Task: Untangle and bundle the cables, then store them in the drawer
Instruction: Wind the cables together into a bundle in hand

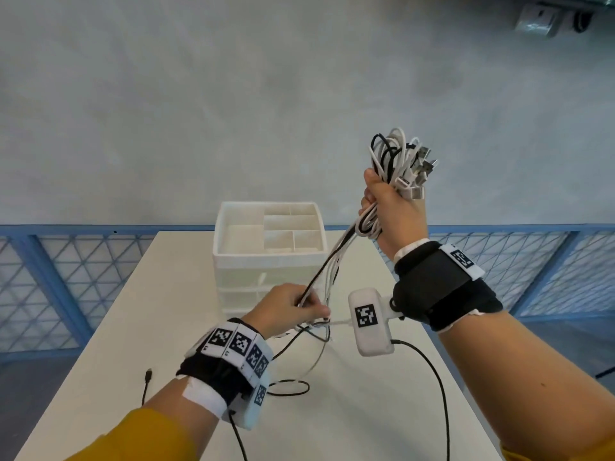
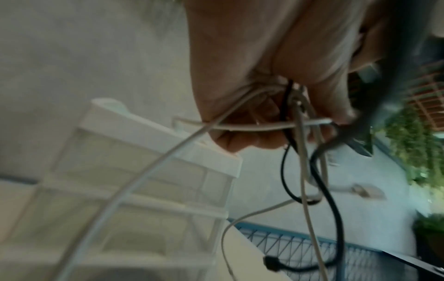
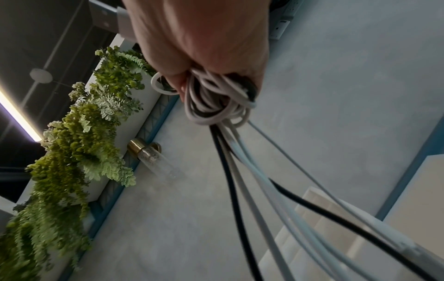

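Observation:
My right hand [image 1: 392, 207] is raised above the table and grips a folded bunch of white and black cables [image 1: 397, 158], with USB plugs sticking out at the top. The strands run down and to the left to my left hand [image 1: 293, 307], which grips them lower, in front of the white drawer unit [image 1: 269, 261]. Below it loose ends hang tangled, and a black loop [image 1: 289, 387] lies on the table. The left wrist view shows the left hand [image 2: 264, 106] closed round crossing cables [image 2: 301, 161]. In the right wrist view the right hand [image 3: 204, 47] clutches looped cables [image 3: 216, 106].
The drawer unit has an open divided tray on top and its drawers look closed. A white table [image 1: 100, 377] carries it, with a black plug end [image 1: 148, 374] lying near the left edge. Blue mesh railing [image 1: 50, 277] runs behind the table. Black wrist-camera leads [image 1: 439, 394] trail over the front.

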`<state>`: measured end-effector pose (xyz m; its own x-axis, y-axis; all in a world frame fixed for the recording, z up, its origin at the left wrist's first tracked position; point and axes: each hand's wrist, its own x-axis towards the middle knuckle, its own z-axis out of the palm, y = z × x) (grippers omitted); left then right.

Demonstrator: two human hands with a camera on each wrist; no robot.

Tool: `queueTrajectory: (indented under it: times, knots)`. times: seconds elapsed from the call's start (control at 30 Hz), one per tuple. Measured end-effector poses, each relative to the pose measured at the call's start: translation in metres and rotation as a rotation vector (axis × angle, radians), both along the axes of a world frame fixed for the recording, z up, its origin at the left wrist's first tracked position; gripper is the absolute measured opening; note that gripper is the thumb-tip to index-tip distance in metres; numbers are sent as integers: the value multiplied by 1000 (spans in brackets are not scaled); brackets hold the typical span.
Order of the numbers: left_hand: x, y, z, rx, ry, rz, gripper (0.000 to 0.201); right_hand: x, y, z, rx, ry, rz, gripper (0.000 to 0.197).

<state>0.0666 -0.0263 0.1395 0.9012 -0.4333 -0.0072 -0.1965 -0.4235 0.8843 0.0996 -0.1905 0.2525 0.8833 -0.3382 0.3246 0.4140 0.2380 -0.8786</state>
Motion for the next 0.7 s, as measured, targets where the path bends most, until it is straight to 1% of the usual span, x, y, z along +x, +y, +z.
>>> queueTrajectory:
  times: [0.03, 0.07, 0.1, 0.13, 0.17, 0.23, 0.3, 0.37, 0.43, 0.5, 0.57, 0.63, 0.7]
  knots:
    - [1, 2, -4, 26, 48, -28, 22, -1, -1, -4, 12, 12, 4, 12]
    - [3, 5, -7, 49, 85, -34, 26, -1, -1, -9, 14, 27, 0, 17]
    - [5, 8, -10, 63, 109, -19, 27, -2, 0, -12, 6, 46, 0, 26]
    - [7, 13, -13, 52, 132, 11, 23, -3, 1, -16, -7, 63, 1, 33]
    - [9, 18, -15, 3, 165, 42, 18, -3, 1, -17, -13, 68, 5, 34]
    - [10, 28, -19, -192, 264, 62, 10, -5, -1, -14, -3, 44, 21, 24]
    - [10, 35, -20, -397, 350, 77, 7, -4, -7, -9, 31, 26, 28, 15]
    - [9, 40, -18, -512, 367, 110, 9, -3, -12, -6, 48, 21, 22, 10]
    - [8, 40, -17, -547, 347, 143, 14, -2, -15, -8, 57, 37, 6, 12]
    - [6, 38, -13, -485, 289, 167, 17, -1, -16, -11, 36, 55, -30, 11]
    - [6, 34, -8, -424, 205, 183, 19, 2, -19, -14, 17, 67, -58, 7]
    - [7, 33, -2, -392, 79, 215, 20, 5, -20, -17, 2, 70, -57, 9]
    - [9, 32, 5, -420, -18, 267, 22, 6, -17, -20, -25, 65, -37, 12]
